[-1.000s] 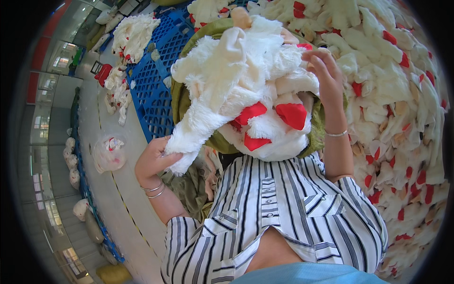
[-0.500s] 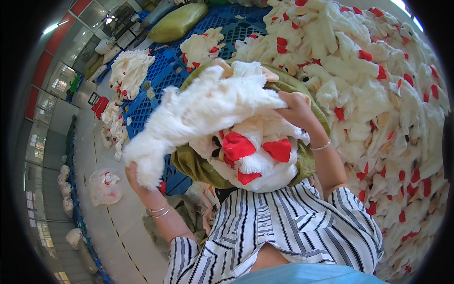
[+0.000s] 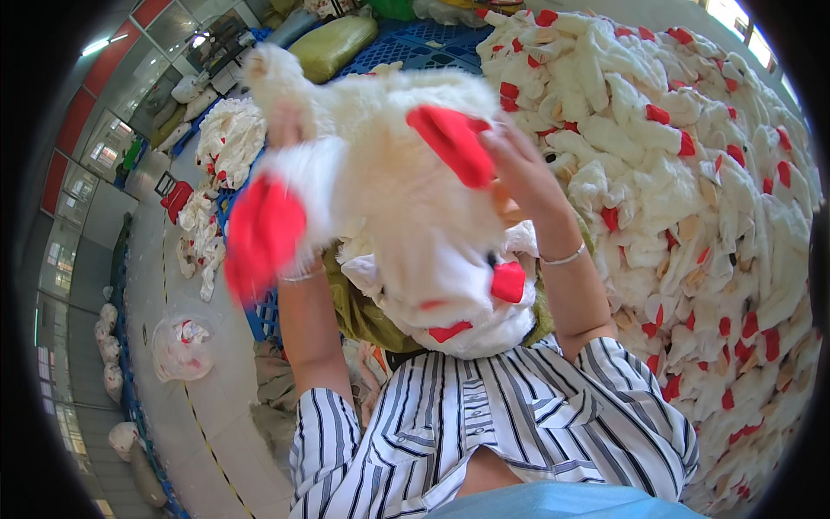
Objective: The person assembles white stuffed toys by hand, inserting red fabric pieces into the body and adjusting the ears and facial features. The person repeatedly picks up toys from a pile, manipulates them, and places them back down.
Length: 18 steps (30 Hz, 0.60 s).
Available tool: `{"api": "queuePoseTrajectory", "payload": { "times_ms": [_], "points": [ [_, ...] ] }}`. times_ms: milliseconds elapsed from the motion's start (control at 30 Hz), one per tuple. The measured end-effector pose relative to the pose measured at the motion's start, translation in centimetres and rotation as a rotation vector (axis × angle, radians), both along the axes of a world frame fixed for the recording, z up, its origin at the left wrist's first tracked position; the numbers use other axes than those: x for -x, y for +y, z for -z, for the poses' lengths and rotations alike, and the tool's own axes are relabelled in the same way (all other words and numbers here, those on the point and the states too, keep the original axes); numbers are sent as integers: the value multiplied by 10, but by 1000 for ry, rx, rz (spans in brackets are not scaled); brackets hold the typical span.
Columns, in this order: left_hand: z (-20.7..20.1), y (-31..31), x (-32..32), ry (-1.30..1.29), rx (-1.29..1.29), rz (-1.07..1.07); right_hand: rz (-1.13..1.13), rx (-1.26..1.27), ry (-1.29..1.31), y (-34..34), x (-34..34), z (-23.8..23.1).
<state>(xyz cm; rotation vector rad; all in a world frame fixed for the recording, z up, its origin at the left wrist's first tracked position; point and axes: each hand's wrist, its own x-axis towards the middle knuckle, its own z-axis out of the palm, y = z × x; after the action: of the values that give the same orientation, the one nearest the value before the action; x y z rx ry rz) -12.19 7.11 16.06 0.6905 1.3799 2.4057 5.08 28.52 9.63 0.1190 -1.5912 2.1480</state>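
Up high in the head view, a white furry toy skin (image 3: 406,143) with red ends is over the green sack (image 3: 367,307), hiding its far edge. The right hand (image 3: 526,169) has its fingers round a red bit. The left hand (image 3: 287,125) is by the fur, too blurry to tell how its fingers are. More white pieces (image 3: 480,342) sit at the sack's near edge.

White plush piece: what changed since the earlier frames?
The plush piece swung up and turned; two red patches now show on it. The left hand rose from lower left to upper left; the right hand shifted slightly up, at the right-hand patch. Unchanged: plush pile, clear bag on the floor.
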Motion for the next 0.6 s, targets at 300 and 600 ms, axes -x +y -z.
{"api": "queuePoseTrajectory", "payload": {
  "times_ms": [300,600],
  "points": [
    [154,-41,-66,217,608,74,-53,-679,-594,-7,-9,106],
    [146,-71,-99,291,887,-27,83,-700,-361,-2,-11,105]
  ]
}}
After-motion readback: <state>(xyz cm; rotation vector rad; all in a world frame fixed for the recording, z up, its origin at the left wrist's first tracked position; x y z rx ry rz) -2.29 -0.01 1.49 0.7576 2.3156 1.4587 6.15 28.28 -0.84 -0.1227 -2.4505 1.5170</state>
